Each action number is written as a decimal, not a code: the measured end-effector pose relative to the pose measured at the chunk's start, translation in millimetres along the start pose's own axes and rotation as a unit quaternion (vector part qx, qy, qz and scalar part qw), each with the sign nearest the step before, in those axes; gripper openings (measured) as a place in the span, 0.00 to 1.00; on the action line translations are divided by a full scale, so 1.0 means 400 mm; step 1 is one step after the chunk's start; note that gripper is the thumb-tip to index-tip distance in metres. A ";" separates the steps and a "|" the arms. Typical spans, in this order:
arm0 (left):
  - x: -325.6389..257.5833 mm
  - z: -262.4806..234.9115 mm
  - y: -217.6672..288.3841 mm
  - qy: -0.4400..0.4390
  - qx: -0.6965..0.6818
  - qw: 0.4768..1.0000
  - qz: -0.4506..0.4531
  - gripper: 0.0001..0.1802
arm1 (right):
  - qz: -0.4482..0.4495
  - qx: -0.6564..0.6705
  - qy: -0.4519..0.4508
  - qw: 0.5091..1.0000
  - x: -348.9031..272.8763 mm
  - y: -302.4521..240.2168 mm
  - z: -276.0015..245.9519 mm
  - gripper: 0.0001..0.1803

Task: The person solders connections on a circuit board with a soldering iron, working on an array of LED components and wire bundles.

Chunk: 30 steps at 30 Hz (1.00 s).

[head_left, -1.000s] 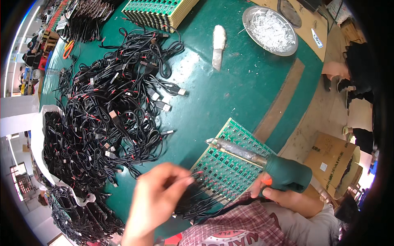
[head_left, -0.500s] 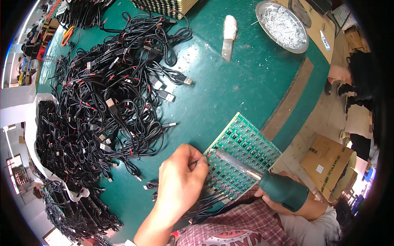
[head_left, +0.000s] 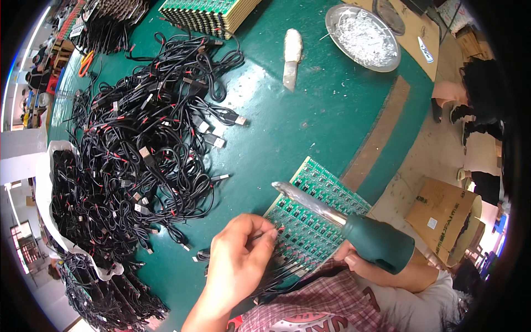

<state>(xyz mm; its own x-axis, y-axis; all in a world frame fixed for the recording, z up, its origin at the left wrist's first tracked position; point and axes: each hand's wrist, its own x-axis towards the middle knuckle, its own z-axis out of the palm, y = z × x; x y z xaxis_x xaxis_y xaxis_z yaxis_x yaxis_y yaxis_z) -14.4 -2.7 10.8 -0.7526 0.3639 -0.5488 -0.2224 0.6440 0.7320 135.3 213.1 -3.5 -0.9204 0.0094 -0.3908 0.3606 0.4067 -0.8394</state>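
Between thumb and fingers, my left hand (head_left: 239,260) pinches a thin black cable, its red wire end (head_left: 280,228) lying at the left part of a green circuit board panel (head_left: 318,213). My right hand (head_left: 357,264) is closed round a soldering iron with a dark green handle (head_left: 381,243). The iron's grey metal tip (head_left: 285,189) hovers over the panel's upper left edge, apart from the wire. Several black cables (head_left: 285,271) run from the panel's lower rows toward my body. Rows of small black components cover the panel.
Left lies a big heap of black USB cables (head_left: 149,122). Beyond are a knife with a wrapped handle (head_left: 291,55), a metal dish of whitish flakes (head_left: 332,27) and stacked circuit boards (head_left: 221,19). A cardboard box (head_left: 440,213) stands off the table's right side; people are nearby.
The iron's tip has lifted away from the wire end at the panel's left edge. My left hand still pinches the cable. The whole view has shifted slightly.
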 end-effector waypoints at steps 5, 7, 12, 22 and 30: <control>0.029 0.016 -0.021 0.046 0.047 0.997 0.031 0.06 | -0.023 -0.036 0.000 0.999 -0.025 0.023 0.035 0.12; 0.036 0.024 -0.024 0.051 0.061 0.996 0.037 0.06 | -0.012 0.084 0.075 0.994 -0.038 0.030 0.046 0.12; 0.040 0.031 -0.019 0.064 0.057 0.996 0.017 0.06 | -0.055 -0.044 -0.011 0.997 -0.075 0.063 0.012 0.10; 0.050 0.033 -0.019 0.060 0.071 0.996 0.011 0.07 | -0.046 0.053 0.013 0.997 -0.071 0.075 0.027 0.13; 0.049 0.030 -0.017 0.058 0.075 0.995 0.014 0.06 | -0.018 0.008 0.007 1.000 -0.072 0.070 0.032 0.13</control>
<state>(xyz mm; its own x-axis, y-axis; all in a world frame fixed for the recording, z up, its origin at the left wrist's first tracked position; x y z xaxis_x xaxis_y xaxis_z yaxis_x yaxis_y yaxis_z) -20.3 8.2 -9.8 -0.8252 0.3094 -0.4726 -0.1115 0.7310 0.6732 173.7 212.7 -20.5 -0.9346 0.0088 -0.3555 0.3303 0.3921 -0.8586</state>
